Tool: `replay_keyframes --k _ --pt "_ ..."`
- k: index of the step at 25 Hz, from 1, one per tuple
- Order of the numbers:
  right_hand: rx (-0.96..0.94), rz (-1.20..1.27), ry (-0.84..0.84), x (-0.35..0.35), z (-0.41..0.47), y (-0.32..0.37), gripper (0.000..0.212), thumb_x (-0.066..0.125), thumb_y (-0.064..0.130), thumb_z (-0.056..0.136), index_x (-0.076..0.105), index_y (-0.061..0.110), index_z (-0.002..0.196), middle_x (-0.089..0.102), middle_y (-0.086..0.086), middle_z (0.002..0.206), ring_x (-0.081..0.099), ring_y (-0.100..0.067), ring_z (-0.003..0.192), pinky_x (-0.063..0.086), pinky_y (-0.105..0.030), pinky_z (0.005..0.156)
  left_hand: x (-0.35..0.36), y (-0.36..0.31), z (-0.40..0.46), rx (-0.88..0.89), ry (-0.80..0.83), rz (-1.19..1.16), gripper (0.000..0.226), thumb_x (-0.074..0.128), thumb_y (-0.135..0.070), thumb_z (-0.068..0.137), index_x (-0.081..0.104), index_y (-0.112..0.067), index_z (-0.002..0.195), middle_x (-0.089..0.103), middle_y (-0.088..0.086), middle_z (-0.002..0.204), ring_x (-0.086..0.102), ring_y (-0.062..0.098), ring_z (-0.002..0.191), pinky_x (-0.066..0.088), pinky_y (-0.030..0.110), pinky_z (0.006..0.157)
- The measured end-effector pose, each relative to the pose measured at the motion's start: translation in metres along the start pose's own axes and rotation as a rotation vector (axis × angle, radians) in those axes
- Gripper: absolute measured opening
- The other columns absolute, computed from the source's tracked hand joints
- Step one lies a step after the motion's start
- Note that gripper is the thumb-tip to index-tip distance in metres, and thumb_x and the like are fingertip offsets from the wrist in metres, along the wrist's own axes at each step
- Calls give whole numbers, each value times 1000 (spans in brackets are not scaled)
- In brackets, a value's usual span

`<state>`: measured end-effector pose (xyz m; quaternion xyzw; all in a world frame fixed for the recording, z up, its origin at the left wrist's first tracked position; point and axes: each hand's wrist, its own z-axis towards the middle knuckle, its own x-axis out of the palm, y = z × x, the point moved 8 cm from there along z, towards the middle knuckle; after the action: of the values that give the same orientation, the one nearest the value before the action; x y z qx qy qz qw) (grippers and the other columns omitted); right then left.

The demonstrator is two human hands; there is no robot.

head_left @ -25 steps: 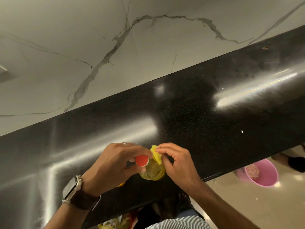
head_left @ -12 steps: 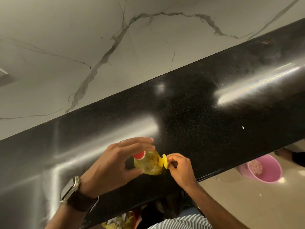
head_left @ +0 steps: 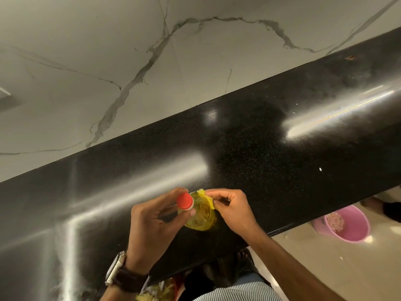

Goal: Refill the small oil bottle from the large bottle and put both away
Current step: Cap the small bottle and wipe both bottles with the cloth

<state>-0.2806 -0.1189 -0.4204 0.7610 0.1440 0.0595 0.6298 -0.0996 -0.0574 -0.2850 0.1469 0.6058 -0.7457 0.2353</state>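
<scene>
A clear bottle of yellow oil (head_left: 200,218) with a red cap (head_left: 185,200) stands near the front edge of the black counter (head_left: 271,148). My left hand (head_left: 152,222) grips the bottle around its neck, just under the cap. My right hand (head_left: 232,207) pinches a yellow flap (head_left: 206,197) at the bottle's upper right side, a label or wrapper. Only this one bottle is in view; I cannot tell whether it is the small or the large one.
A marbled grey wall (head_left: 130,61) rises behind the counter. On the floor at the right stands a pink bowl (head_left: 342,224) with something pale inside, and a person's foot (head_left: 377,205) beside it. Yellow packaging (head_left: 156,294) shows below the counter edge.
My left hand shifted its hold on the bottle's neck and the red cap turned more towards me. My right hand went from the bottle's side up to the yellow flap near its top.
</scene>
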Motion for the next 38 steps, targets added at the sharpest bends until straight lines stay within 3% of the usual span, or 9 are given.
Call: replay_keyframes --k 6,9,14,19,23,26,29,34,38 --pt "-400 -99 73 0 -14 92 28 71 -6 92 82 12 110 80 3 116 74 -6 112 61 -30 97 1 -3 8 44 102 -5 48 90 -10 73 76 -11 118 79 -8 114 77 9 101 64 27 83" --pt "-290 -243 -3 -12 4 32 26 73 -6 90 83 11 106 81 4 112 75 -3 106 62 -29 95 5 -7 19 62 175 -15 46 88 -10 74 76 -13 118 79 -11 113 76 6 102 62 23 85" --pt "-77 -528 70 -3 4 -67 26 72 -6 89 85 14 100 80 4 111 73 -5 101 62 -33 94 10 -8 33 64 343 5 45 84 -8 79 74 -9 123 77 -9 117 73 5 110 60 21 90" --pt "29 -367 -86 -11 -3 -79 24 74 -1 91 84 19 101 79 11 98 73 -3 93 62 -26 88 11 -7 39 52 596 9 57 81 0 83 67 -17 136 65 -13 142 52 10 141 44 24 114" --pt "139 -175 -133 -14 -2 -83 24 80 8 91 83 22 111 81 12 101 75 -2 98 63 -32 93 8 -6 26 44 339 7 73 94 -23 74 63 -16 140 68 -7 139 66 15 127 56 31 102" --pt "217 8 -106 -7 -2 -64 30 82 7 89 81 21 116 81 9 106 75 -4 103 61 -40 100 10 -5 13 -3 117 -4 51 91 -17 73 75 -19 122 77 -10 118 75 10 106 65 33 83" --pt "109 25 -141 -10 -5 -8 30 77 1 91 82 23 111 81 12 102 75 -1 100 62 -35 97 12 -7 13 -12 110 0 47 90 -11 74 77 -18 118 78 -12 113 76 8 103 64 29 83" --pt "-301 -52 -44 -3 -16 101 32 74 -2 92 82 27 104 81 8 107 74 -4 106 60 -24 93 11 -8 15 5 151 -3 42 85 -16 79 76 -15 119 73 -6 116 73 16 107 65 30 81" --pt "-234 -307 -64 -8 5 48 21 74 0 92 84 16 102 80 8 103 73 -4 97 63 -30 89 8 -7 13 2 123 -16 39 85 -14 78 76 -12 117 69 -7 115 71 18 106 65 28 78"
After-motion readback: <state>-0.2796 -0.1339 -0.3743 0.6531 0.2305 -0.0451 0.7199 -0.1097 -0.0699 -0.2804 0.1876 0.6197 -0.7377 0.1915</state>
